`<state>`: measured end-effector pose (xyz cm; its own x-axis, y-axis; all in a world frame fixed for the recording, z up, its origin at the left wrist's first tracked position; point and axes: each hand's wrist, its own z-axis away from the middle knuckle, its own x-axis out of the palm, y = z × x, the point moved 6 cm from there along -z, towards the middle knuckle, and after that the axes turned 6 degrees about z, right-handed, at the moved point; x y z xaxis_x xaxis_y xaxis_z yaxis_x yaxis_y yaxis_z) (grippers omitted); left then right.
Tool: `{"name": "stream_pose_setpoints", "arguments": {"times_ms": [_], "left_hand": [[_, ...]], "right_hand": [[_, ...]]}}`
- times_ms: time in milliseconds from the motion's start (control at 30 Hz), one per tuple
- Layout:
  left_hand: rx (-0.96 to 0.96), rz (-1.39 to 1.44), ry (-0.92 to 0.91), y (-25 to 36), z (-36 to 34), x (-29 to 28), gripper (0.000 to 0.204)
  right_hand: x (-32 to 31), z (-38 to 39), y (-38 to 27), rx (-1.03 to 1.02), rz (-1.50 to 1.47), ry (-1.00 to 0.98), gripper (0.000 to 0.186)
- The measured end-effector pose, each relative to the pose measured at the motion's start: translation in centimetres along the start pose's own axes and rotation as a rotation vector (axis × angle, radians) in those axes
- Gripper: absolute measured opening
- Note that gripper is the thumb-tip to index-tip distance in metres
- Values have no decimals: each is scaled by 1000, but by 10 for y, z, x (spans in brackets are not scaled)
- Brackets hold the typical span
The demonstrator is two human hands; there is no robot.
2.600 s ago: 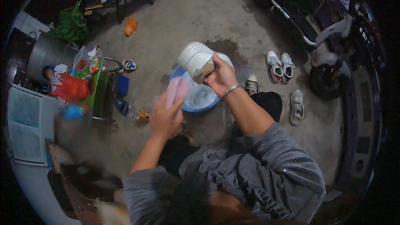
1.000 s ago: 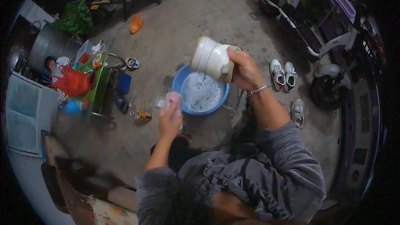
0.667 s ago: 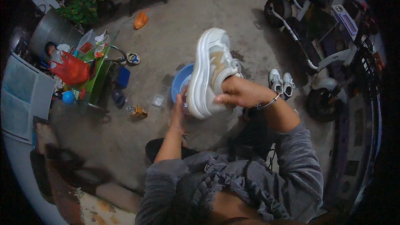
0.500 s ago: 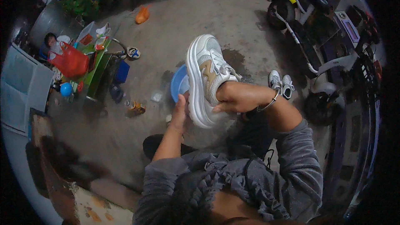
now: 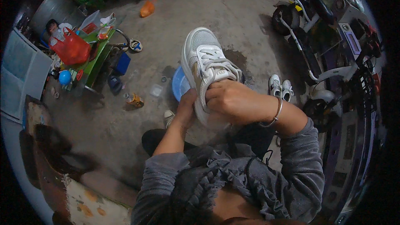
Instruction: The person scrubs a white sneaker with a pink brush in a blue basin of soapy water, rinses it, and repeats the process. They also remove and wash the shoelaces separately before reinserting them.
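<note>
A white sneaker (image 5: 205,54) with grey mesh, tan side trim and pale laces is held up before me, toe pointing away. My right hand (image 5: 231,101) grips it at the ankle opening, fingers tucked inside the collar. Against the sole's left edge, near the heel, is my left hand (image 5: 186,109), closed, its fingers mostly out of sight behind the shoe. Whatever those fingers hold, if anything, is hidden. Below the sneaker, partly covered by it, a blue basin (image 5: 178,84) stands on the concrete floor.
Another pair of white sneakers (image 5: 275,86) stands on the floor to the right, near a parked scooter (image 5: 296,37). At left are a green bench (image 5: 100,60) with a red bag (image 5: 71,50), a brown bottle (image 5: 135,101) and a clear container (image 5: 156,90). Wet patches darken the floor.
The sneaker has turned so its laces and tongue face me more and less of its sole side shows. My left hand's raised thumb has folded in, and both hands have shifted slightly.
</note>
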<state>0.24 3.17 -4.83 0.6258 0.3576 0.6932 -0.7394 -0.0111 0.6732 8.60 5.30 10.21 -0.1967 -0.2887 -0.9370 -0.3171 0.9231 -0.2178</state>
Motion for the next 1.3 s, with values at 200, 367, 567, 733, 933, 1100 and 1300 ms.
{"name": "stream_pose_setpoints", "arguments": {"times_ms": [200, 367, 567, 733, 933, 1100, 1300], "left_hand": [[180, 95, 0, 24, 13, 35, 40], [391, -223, 90, 36, 2, 1, 30], [434, -477, 166, 50, 0, -24, 34], [730, -870, 179, 59, -4, -13, 32], [703, -615, 260, 85, 40, 9, 46], [849, -1426, -94, 55, 48, 75, 49], [918, -1551, 128, 75, 21, 64, 42]], "right_hand": [[-17, 5, 6, 4, -113, 395, 16], [0, 56, 74, 521, -612, 1150, 36], [81, 41, 82, 555, -1803, 534, 51], [116, 58, 106, 750, -1899, 610, 36], [117, 84, 118, 844, -2029, 783, 5], [141, 88, 128, 854, -2023, 831, 5], [136, 84, 120, 992, -1589, 629, 24]]}}
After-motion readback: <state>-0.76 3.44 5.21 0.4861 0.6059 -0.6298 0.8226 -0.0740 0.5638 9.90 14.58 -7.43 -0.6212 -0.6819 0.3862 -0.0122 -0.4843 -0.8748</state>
